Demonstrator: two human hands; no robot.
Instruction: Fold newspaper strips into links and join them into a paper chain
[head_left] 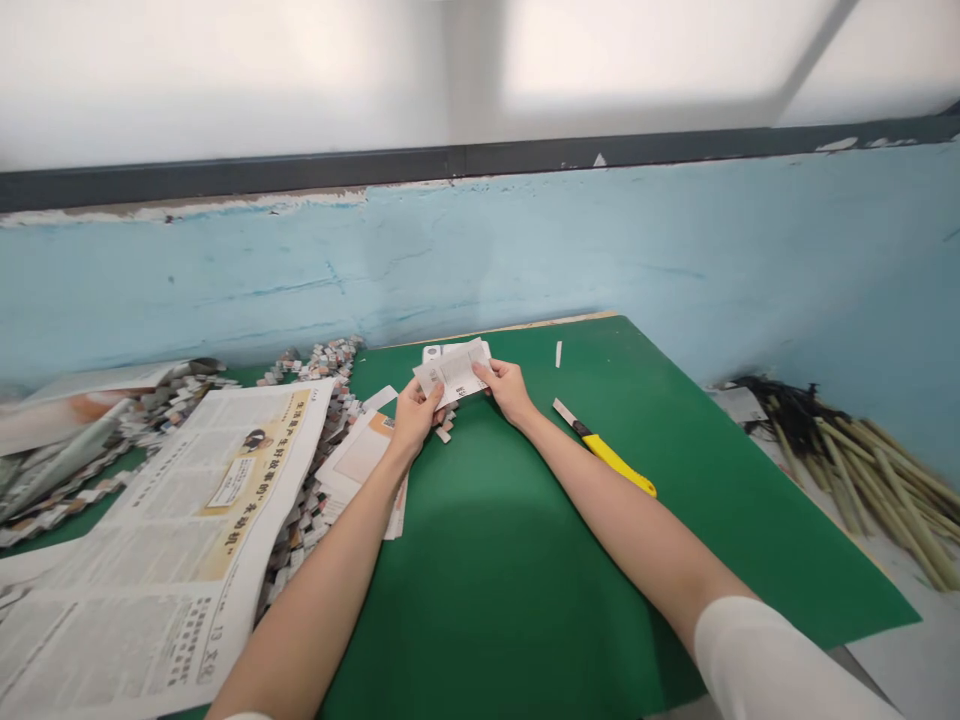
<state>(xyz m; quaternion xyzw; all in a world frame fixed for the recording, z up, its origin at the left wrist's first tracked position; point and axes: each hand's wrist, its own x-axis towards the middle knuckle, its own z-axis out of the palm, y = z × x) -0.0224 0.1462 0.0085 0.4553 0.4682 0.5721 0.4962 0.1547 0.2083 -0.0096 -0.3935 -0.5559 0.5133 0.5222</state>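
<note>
A small rectangular piece of newspaper (456,376) is held up above the green table by both hands. My left hand (414,414) pinches its lower left side, with the thumb on top. My right hand (511,388) grips the right end between thumb and fingers. Behind the paper, a white object (431,352) is partly hidden, so its kind cannot be made out. Cut newspaper pieces (364,455) lie in a stack beside my left forearm. To the right of my right hand rests a yellow utility knife (616,463) with its blade extended.
Large newspaper sheets (247,450) cover the left of the green table (487,600), over chains of small folded paper pieces (330,358). A thin paper strip (558,354) lies near the back. Beyond the right edge is a bundle of stalks (877,470). A blue wall (525,250) stands behind.
</note>
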